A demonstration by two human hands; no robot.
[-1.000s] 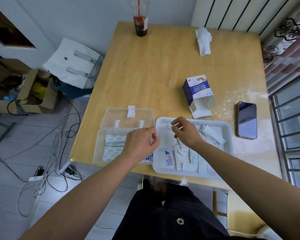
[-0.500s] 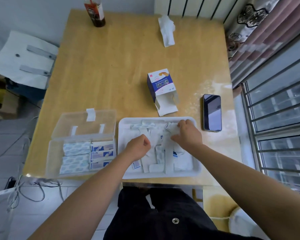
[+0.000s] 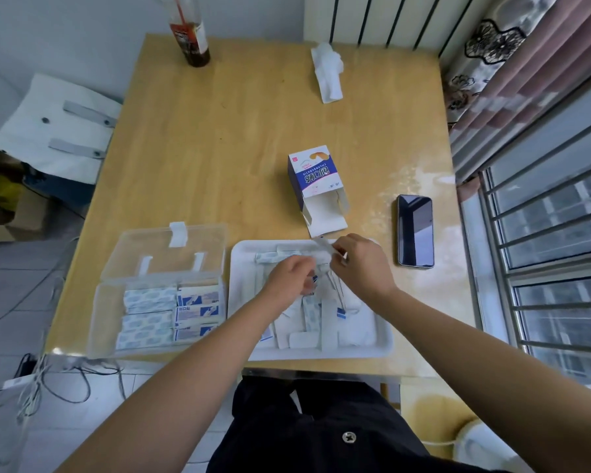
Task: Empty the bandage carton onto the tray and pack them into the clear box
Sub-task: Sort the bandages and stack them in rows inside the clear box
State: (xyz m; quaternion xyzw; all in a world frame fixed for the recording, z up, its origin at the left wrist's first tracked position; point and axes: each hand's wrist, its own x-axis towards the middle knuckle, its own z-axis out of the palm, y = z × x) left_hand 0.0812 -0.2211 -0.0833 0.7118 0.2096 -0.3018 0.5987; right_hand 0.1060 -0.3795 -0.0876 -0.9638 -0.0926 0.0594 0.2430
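**Both hands over the tray, sorting bandages**

Head view: the white tray (image 3: 386, 341) sits at the lower centre of the frame, on the near edge of the wooden table (image 3: 236, 131). Loose bandages (image 3: 328, 317) lie scattered in it, overlapping one another. The right hand (image 3: 362, 264) is over the tray's far side, and its thumb and fingers pinch a small bunch of those loose bandages, lifted clear of the pile. The left hand (image 3: 289, 278) is just beside it with fingers curled, fingertips at the same bunch. Blur hides whether it actually grips anything.

Left of the tray and just beside it stands the clear box (image 3: 94, 322), its lid (image 3: 168, 254) folded back flat on the table. Packed bandages (image 3: 147, 315) fill it in neat stacks.

Above the tray, in mid-frame, the bandage carton (image 3: 316, 180) lies on its side, with its open flaps towards the tray. A phone (image 3: 416, 231) lies face up to the right of the tray. At the top of the frame are a bottle (image 3: 190, 39) and a crumpled tissue (image 3: 328, 73).
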